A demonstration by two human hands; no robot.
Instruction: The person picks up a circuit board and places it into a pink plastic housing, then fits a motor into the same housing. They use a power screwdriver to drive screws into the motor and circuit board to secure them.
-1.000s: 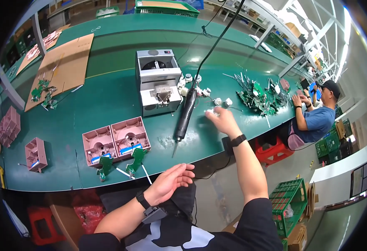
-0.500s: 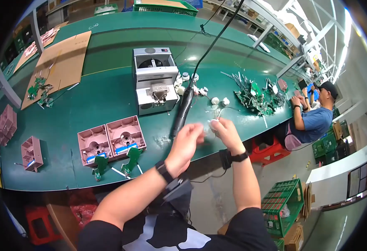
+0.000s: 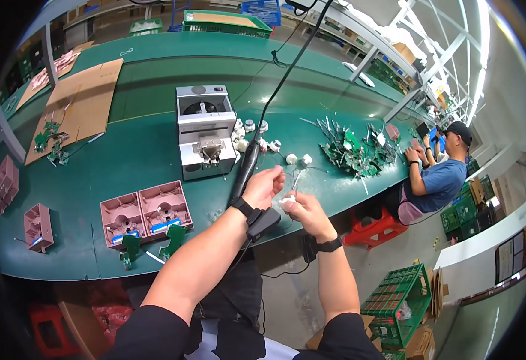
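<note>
My right hand (image 3: 310,215) pinches a small white part (image 3: 287,200) between thumb and fingers. Thin wires (image 3: 296,180) rise just beyond its fingertips; whether they join that part I cannot make out. My left hand (image 3: 265,187) is beside it, fingers curled together, and what they hold, if anything, is hidden. Under the left hand hangs a black electric screwdriver (image 3: 248,165) on a cord. Two white round parts (image 3: 299,159) lie beyond the hands, and several more white parts (image 3: 241,135) cluster by the grey-and-silver machine (image 3: 206,129).
Pink housings (image 3: 163,207) with green circuit boards (image 3: 172,241) sit at the near left. A heap of boards and wires (image 3: 359,147) lies to the right. Past it a co-worker (image 3: 440,180) sits by a red stool (image 3: 374,231). Cardboard (image 3: 80,111) lies far left.
The view has shifted, so the table's things appear farther left. My right hand has come lower and nearer to me with the white part; my left hand's fingers have turned upward.
</note>
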